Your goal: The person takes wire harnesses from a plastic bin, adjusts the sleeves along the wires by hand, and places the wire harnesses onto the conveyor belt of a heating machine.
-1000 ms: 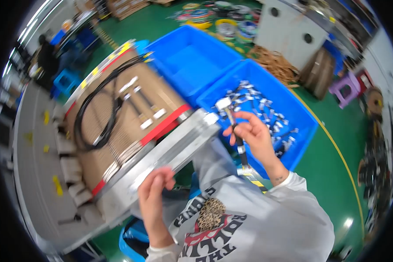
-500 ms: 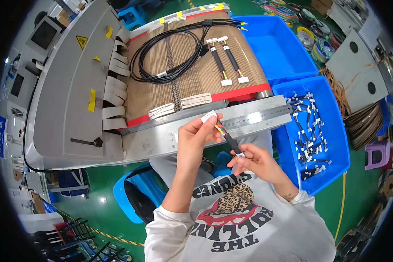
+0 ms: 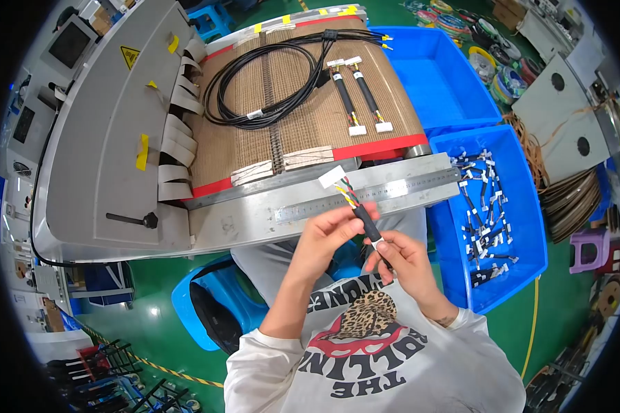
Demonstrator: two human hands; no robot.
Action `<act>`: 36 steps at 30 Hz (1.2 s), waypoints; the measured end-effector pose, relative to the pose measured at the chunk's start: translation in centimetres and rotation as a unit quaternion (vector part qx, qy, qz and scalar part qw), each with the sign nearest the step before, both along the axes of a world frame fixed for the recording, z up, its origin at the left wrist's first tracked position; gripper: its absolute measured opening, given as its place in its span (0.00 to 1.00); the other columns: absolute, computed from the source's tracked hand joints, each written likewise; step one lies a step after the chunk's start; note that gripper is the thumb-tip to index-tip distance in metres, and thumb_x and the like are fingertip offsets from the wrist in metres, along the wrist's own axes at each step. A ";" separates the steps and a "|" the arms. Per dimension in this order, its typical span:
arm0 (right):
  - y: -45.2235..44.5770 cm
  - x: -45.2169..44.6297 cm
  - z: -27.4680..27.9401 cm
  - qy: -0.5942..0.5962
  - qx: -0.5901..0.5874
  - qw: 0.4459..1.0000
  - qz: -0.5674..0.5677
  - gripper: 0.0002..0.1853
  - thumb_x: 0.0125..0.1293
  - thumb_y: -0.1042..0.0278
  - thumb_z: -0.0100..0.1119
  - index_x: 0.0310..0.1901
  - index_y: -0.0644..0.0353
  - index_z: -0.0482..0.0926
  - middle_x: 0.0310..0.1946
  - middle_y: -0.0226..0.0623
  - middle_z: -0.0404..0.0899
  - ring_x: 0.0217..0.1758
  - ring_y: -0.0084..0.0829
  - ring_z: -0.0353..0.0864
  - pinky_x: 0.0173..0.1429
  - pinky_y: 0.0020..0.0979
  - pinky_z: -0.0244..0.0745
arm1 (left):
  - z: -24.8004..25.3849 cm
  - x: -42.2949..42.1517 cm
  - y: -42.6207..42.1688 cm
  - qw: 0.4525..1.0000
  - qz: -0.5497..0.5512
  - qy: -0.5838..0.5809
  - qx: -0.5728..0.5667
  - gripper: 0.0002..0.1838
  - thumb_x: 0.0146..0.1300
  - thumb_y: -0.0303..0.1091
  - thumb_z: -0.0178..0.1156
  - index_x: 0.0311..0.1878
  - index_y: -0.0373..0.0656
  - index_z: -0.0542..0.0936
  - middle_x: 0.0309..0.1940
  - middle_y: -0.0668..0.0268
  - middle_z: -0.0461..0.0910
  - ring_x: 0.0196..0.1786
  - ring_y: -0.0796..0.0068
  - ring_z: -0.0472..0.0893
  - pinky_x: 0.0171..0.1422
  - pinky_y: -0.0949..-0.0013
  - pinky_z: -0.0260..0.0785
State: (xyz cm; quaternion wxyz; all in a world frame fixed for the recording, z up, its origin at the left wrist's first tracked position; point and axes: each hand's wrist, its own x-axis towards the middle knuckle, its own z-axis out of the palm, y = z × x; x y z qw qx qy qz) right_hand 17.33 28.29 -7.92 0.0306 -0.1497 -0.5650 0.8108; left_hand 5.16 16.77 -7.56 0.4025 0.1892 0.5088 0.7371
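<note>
A short black-sleeved cable [image 3: 370, 225] with a white connector and red, yellow and green wires is held over my lap. My left hand [image 3: 326, 237] pinches its sleeve just below the coloured wires. Lower down, by a white label, my right hand [image 3: 404, 263] grips the same cable; its lower end is mostly hidden by the fingers. Beyond my hands, two similar short cables [image 3: 355, 96] lie side by side on the brown mesh belt [image 3: 255, 148], beside a coiled black cable [image 3: 215, 89].
A steel ruler [image 3: 393, 191] lies along the metal edge of the machine [image 3: 213, 224]. At the right, one blue bin [image 3: 530, 237] holds several short cables, with another blue bin [image 3: 437, 82] behind it. A blue stool [image 3: 189, 313] stands below.
Since half a second ago, my left hand has slid from the white connector down onto the black sleeve. Earlier, my right hand alone held the cable and my left was apart from it.
</note>
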 end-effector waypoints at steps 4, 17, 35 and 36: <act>-0.2 0.6 0.3 -0.015 -0.014 1.000 0.014 0.13 0.64 0.71 0.46 0.48 0.67 0.69 0.28 0.38 0.78 0.19 0.14 0.67 0.24 0.16 0.65 | 0.0 0.8 0.1 0.999 0.032 -0.042 0.005 0.15 0.59 0.31 0.53 0.45 0.29 0.73 0.38 0.54 0.77 0.41 0.67 0.77 0.46 0.67 0.69; -0.2 1.1 1.1 -0.023 0.009 0.998 0.049 0.14 0.61 0.78 0.47 0.49 0.68 0.70 0.31 0.38 0.79 0.22 0.16 0.68 0.29 0.19 0.69 | 1.2 1.4 0.6 0.993 0.093 -0.077 0.015 0.14 0.58 0.28 0.53 0.43 0.25 0.73 0.34 0.51 0.78 0.38 0.62 0.79 0.42 0.66 0.74; -0.6 2.5 -0.1 -0.004 0.026 0.998 0.053 0.15 0.63 0.75 0.46 0.51 0.68 0.68 0.30 0.38 0.79 0.26 0.17 0.71 0.34 0.19 0.69 | 1.6 1.4 0.8 0.986 0.158 -0.044 0.035 0.13 0.61 0.29 0.50 0.44 0.27 0.73 0.35 0.52 0.77 0.37 0.60 0.80 0.43 0.65 0.74; -0.5 2.5 -0.1 0.000 0.026 0.998 0.056 0.15 0.63 0.75 0.46 0.51 0.68 0.68 0.30 0.38 0.79 0.26 0.17 0.71 0.34 0.20 0.69 | 1.5 1.5 0.9 0.986 0.157 -0.041 0.033 0.14 0.61 0.30 0.49 0.44 0.27 0.72 0.35 0.52 0.77 0.37 0.60 0.80 0.43 0.65 0.74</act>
